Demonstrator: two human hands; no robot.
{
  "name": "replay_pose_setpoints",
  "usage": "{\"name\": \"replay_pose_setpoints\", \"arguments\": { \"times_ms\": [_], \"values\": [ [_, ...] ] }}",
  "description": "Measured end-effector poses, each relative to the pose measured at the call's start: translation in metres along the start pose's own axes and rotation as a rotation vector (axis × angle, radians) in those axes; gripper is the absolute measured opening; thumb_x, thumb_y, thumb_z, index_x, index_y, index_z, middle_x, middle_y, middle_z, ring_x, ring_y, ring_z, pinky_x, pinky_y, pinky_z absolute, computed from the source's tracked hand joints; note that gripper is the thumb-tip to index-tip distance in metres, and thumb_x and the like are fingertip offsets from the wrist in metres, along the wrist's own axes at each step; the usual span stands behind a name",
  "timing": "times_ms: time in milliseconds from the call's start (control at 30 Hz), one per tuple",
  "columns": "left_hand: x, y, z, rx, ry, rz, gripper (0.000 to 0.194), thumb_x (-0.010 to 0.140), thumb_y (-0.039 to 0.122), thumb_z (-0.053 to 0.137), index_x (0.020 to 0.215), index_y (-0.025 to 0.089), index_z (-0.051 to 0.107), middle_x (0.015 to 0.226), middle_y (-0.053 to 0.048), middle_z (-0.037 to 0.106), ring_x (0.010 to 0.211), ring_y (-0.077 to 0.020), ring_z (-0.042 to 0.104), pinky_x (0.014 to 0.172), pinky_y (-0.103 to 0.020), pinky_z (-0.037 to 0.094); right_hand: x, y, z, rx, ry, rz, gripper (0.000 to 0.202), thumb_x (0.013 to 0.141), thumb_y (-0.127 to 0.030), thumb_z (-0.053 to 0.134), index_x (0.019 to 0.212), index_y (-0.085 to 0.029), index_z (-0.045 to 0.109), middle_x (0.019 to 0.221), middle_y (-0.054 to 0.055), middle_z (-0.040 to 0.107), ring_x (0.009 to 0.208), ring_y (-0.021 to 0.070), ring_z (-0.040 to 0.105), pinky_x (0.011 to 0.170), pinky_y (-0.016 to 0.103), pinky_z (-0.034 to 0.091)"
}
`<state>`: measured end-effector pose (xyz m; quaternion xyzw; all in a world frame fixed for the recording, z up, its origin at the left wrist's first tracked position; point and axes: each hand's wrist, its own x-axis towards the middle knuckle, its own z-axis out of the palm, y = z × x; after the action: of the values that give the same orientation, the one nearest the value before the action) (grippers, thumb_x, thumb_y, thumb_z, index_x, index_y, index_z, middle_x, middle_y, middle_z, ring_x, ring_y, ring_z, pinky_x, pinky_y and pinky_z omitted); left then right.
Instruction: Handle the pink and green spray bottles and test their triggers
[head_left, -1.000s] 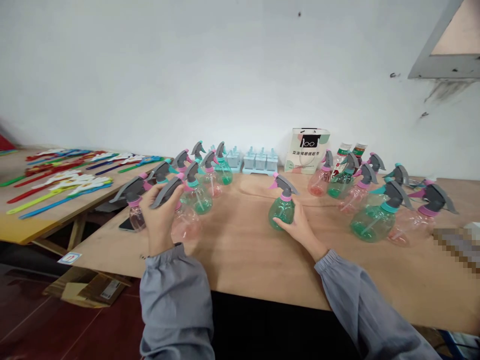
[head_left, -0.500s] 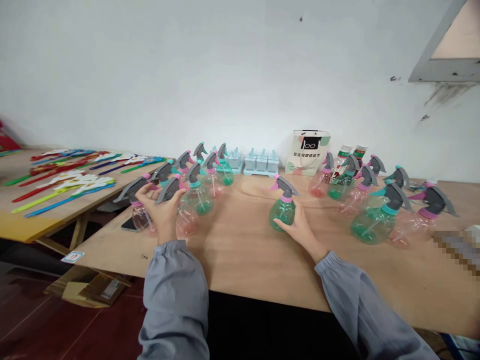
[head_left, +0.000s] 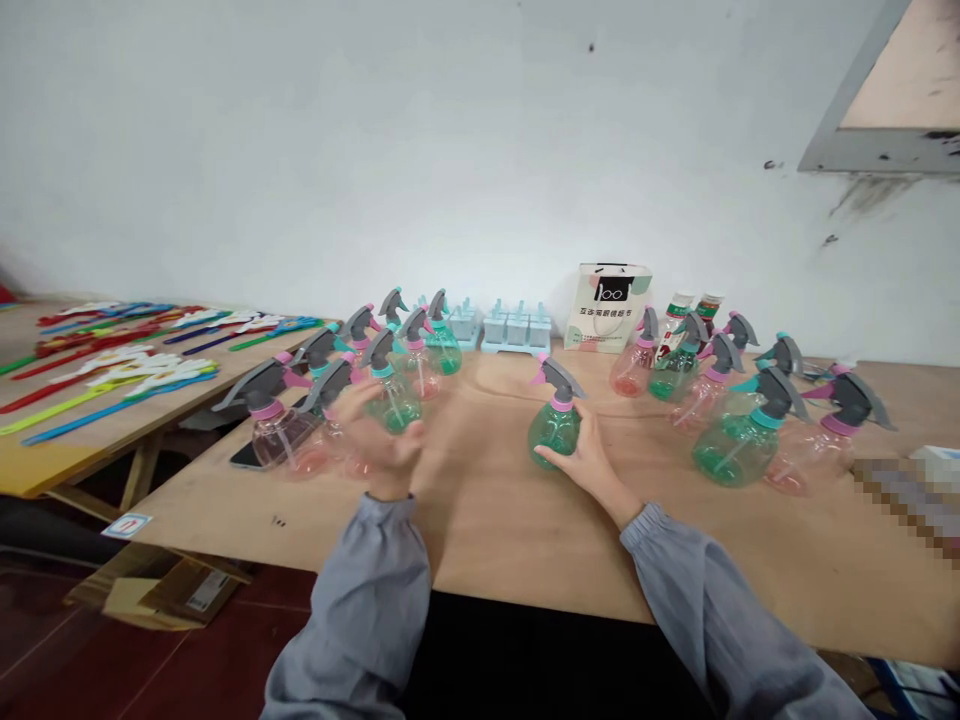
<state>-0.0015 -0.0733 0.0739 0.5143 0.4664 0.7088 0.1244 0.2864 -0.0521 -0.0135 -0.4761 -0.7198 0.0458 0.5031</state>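
Observation:
A green spray bottle with a pink collar and grey trigger head [head_left: 555, 428] stands near the middle of the table, and my right hand [head_left: 589, 455] is wrapped round its right side. My left hand [head_left: 382, 440] is blurred by motion, with fingers apart and nothing seen in it. It passes in front of the left group, nearest to a pink bottle it partly hides. In that group are a pink bottle [head_left: 274, 440] at the near left and a green one [head_left: 396, 402] behind the hand.
More spray bottles, such as a green one [head_left: 735, 452], stand on the right. Pale blue moulds [head_left: 517, 330] and a paper bag [head_left: 607, 310] are by the wall. A phone [head_left: 246, 458] lies at the left; coloured sticks [head_left: 120, 405] cover the other table [head_left: 45, 470].
My left hand has moved right, away from the spray heads at the near left. My right hand stays on the green bottle. The whole view has shifted slightly.

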Motion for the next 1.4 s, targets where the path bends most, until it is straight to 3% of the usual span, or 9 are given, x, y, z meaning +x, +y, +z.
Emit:
{"name": "replay_pose_setpoints", "arguments": {
  "times_ms": [100,200,400,500,600,833,1000,1200,1400],
  "values": [
    [-0.025,0.014,0.047,-0.095,-0.315,0.109,0.066,0.059,0.04,0.089,0.114,0.022,0.059,0.125,-0.011,0.06,0.126,-0.0324,0.054,0.112,-0.044,0.038,-0.005,-0.003,0.005,-0.022,-0.011,-0.015,0.101,0.067,-0.061,0.082,0.144,-0.018,0.033,0.132,0.019,0.048,0.13,0.039,0.05,0.11,0.061,0.043],
    [-0.044,0.031,0.092,-0.151,-0.555,-0.009,0.079,0.055,0.038,0.092,0.123,0.022,0.056,0.132,-0.014,0.056,0.132,-0.0347,0.05,0.113,-0.047,0.035,-0.01,-0.007,0.011,-0.053,-0.023,-0.037,0.1,0.069,-0.062,0.08,0.146,-0.021,0.031,0.128,0.017,0.049,0.127,0.0388,0.051,0.106,0.062,0.046],
    [-0.051,0.034,0.134,-0.243,-0.424,-0.159,0.067,0.056,0.03,0.092,0.113,0.021,0.058,0.118,-0.013,0.06,0.129,-0.0335,0.051,0.112,-0.048,0.037,-0.025,-0.023,0.023,-0.149,0.002,-0.089,0.102,0.073,-0.064,0.075,0.148,-0.015,0.029,0.127,0.022,0.047,0.122,0.0423,0.052,0.101,0.065,0.048],
    [-0.044,0.022,0.13,-0.376,-0.377,-0.218,0.053,0.064,0.029,0.086,0.11,0.021,0.06,0.118,-0.012,0.063,0.122,-0.0282,0.059,0.106,-0.041,0.043,-0.022,-0.027,0.016,-0.093,-0.043,-0.145,0.096,0.074,-0.065,0.073,0.147,-0.018,0.033,0.128,0.02,0.049,0.121,0.0386,0.053,0.102,0.059,0.049],
    [-0.033,0.012,0.117,-0.504,-0.426,-0.278,0.047,0.069,0.031,0.081,0.111,0.022,0.063,0.118,-0.009,0.067,0.117,-0.0255,0.063,0.103,-0.039,0.046,0.001,-0.012,-0.003,-0.016,0.118,-0.07,0.074,0.087,-0.06,0.061,0.144,-0.021,0.036,0.132,0.017,0.049,0.124,0.0325,0.051,0.109,0.056,0.043],
    [-0.018,0.014,0.104,-0.748,-0.568,-0.394,0.026,0.065,0.026,0.071,0.089,0.02,0.066,0.101,-0.006,0.075,0.117,-0.0283,0.066,0.111,-0.041,0.043,0.102,0.087,-0.05,-0.013,0.624,0.247,0.061,0.086,-0.051,0.058,0.133,-0.015,0.043,0.135,0.018,0.048,0.13,0.03,0.045,0.114,0.052,0.034],
    [-0.02,0.021,0.1,-0.936,-0.655,-0.52,0.031,0.054,0.019,0.064,0.086,0.019,0.063,0.099,-0.008,0.076,0.121,-0.0333,0.065,0.11,-0.047,0.045,0.146,0.127,-0.058,-0.161,0.601,0.465,0.08,0.071,-0.037,0.074,0.136,-0.004,0.039,0.139,0.028,0.047,0.133,0.037,0.043,0.115,0.052,0.03],
    [-0.017,0.022,0.094,-0.992,-0.697,-0.596,0.044,0.05,0.017,0.059,0.094,0.016,0.065,0.095,-0.01,0.077,0.113,-0.0355,0.069,0.108,-0.052,0.048,0.136,0.128,-0.044,-0.21,0.499,0.499,0.081,0.066,-0.034,0.077,0.133,-0.002,0.045,0.136,0.03,0.048,0.131,0.0388,0.044,0.113,0.053,0.032],
    [-0.014,0.026,0.091,-0.972,-0.642,-0.572,0.043,0.049,0.02,0.058,0.092,0.017,0.065,0.088,-0.008,0.076,0.107,-0.0353,0.072,0.103,-0.051,0.052,0.069,0.082,-0.013,-0.022,0.326,0.134,0.073,0.076,-0.057,0.068,0.132,-0.015,0.047,0.124,0.016,0.055,0.119,0.0311,0.052,0.109,0.054,0.04]
  ]
}}
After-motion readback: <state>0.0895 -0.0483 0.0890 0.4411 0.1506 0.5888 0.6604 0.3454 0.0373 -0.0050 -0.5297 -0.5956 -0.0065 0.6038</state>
